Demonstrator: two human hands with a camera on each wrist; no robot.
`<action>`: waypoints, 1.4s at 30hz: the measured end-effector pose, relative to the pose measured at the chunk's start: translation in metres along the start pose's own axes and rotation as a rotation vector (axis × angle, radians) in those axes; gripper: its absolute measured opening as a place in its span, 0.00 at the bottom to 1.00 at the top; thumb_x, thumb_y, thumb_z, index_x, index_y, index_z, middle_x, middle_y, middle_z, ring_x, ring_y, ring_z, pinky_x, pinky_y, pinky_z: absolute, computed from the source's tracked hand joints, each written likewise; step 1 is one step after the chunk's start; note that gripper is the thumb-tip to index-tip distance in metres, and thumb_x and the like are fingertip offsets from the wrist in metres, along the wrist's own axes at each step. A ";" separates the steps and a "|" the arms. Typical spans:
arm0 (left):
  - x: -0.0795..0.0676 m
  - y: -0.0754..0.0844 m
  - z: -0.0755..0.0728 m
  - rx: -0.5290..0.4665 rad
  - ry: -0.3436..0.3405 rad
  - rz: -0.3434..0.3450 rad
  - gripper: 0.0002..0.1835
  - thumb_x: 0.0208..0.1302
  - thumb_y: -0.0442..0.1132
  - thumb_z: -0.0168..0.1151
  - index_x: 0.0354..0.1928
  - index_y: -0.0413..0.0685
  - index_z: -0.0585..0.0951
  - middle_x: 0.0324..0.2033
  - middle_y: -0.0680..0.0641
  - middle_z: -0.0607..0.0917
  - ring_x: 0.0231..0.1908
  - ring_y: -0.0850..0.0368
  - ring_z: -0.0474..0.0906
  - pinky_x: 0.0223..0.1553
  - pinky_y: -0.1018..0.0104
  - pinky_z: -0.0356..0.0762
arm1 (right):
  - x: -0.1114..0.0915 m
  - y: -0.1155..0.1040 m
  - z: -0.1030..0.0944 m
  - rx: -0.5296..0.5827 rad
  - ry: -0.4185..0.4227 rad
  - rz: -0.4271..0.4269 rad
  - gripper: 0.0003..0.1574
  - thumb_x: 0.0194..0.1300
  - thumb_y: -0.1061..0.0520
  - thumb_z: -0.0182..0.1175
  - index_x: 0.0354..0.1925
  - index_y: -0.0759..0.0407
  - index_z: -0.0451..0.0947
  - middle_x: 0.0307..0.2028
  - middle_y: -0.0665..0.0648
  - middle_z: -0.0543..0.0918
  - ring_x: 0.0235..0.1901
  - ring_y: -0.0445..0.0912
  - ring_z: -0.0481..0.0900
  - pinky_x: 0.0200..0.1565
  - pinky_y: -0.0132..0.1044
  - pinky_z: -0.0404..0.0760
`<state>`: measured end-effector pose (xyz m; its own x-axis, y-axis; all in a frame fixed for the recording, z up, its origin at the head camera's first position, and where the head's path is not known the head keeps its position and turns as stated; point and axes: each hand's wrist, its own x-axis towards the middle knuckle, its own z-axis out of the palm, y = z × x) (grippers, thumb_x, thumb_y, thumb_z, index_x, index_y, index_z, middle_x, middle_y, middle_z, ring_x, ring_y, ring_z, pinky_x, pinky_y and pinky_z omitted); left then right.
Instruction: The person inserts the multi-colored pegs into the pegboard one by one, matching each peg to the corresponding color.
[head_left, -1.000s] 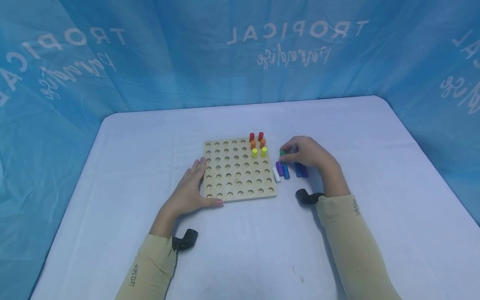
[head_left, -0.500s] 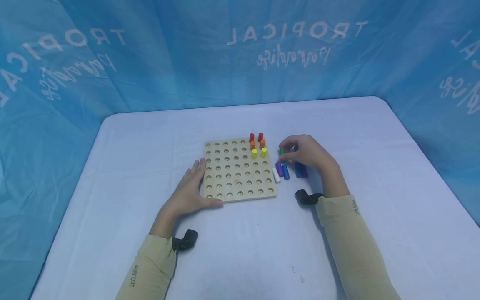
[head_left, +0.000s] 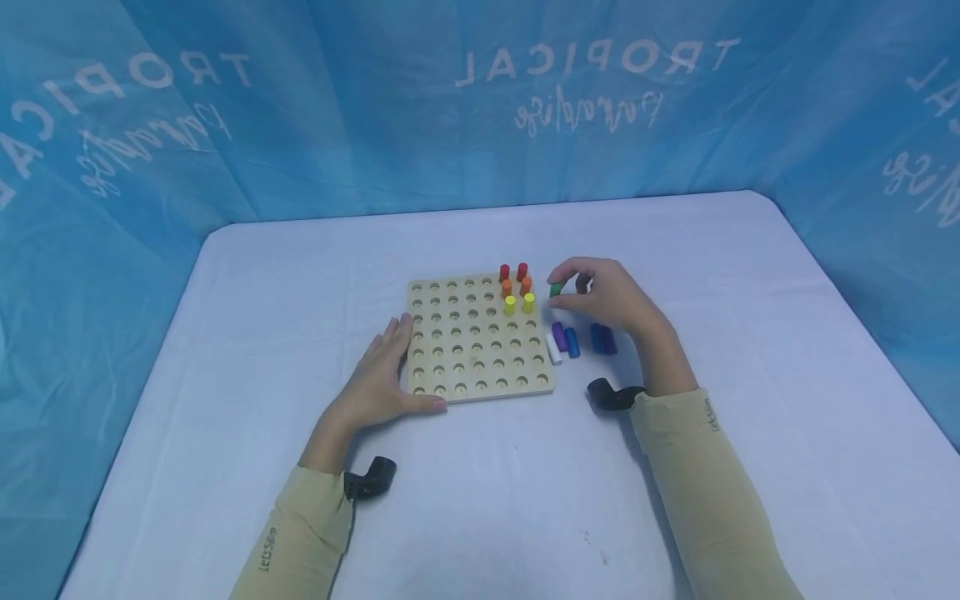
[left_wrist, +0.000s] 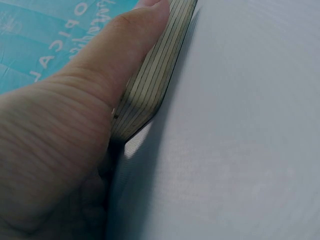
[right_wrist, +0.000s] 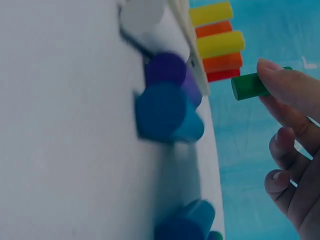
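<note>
Left hand point(head_left: 377, 379), fingers extended, braces the board point(head_left: 486, 337) toward the left edge of the table point(head_left: 255, 350); right hand point(head_left: 606, 292) pinches a green peg point(right_wrist: 246, 87), best kept upright for insertion.

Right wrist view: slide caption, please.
Right hand pinching a green peg near the pegboard, where yellow pegs and orange pegs stand.

Looks like a makeshift curtained recording booth. Walled at the back and on both sides by a glossy blue hanging curtain point(head_left: 390, 133), printed with white, mirror-reversed lettering point(head_left: 596, 57) reading TROPICAL Paradise. Filled by a broad white cloth-covered surface point(head_left: 480, 492), rounded at far corners, close against the curtain. Equipped with a curved black plastic-looking camera point(head_left: 371, 481) at the left wrist and a matching black camera point(head_left: 613, 396) at the right. Impossible to tell whether home, lab or office beyond.
</note>
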<state>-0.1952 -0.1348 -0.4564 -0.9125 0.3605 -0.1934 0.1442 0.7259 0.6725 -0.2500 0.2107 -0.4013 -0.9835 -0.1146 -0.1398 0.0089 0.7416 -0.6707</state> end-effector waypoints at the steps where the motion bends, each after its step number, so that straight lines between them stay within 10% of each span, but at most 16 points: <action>1: 0.000 0.000 0.000 -0.001 0.000 -0.002 0.77 0.36 0.67 0.79 0.80 0.53 0.37 0.80 0.46 0.38 0.79 0.46 0.31 0.79 0.44 0.34 | -0.001 -0.003 0.001 0.007 -0.003 -0.007 0.17 0.60 0.52 0.72 0.48 0.47 0.82 0.43 0.52 0.81 0.43 0.50 0.72 0.38 0.41 0.74; 24: 0.002 -0.003 0.001 -0.004 -0.005 -0.004 0.77 0.36 0.67 0.79 0.80 0.53 0.37 0.80 0.46 0.38 0.79 0.43 0.31 0.78 0.42 0.34 | -0.002 -0.028 0.031 0.022 -0.111 -0.204 0.14 0.58 0.57 0.73 0.44 0.48 0.84 0.40 0.50 0.84 0.36 0.49 0.73 0.30 0.37 0.74; 42: 0.001 -0.001 0.000 0.005 -0.003 -0.005 0.78 0.36 0.67 0.80 0.80 0.53 0.37 0.80 0.46 0.38 0.79 0.44 0.31 0.78 0.42 0.34 | -0.002 -0.029 0.037 -0.006 -0.131 -0.205 0.13 0.58 0.56 0.73 0.43 0.48 0.85 0.35 0.49 0.84 0.32 0.50 0.73 0.31 0.39 0.74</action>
<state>-0.1966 -0.1352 -0.4578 -0.9119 0.3587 -0.1994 0.1415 0.7310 0.6676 -0.2419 0.1651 -0.4089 -0.9328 -0.3477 -0.0953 -0.1897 0.6981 -0.6904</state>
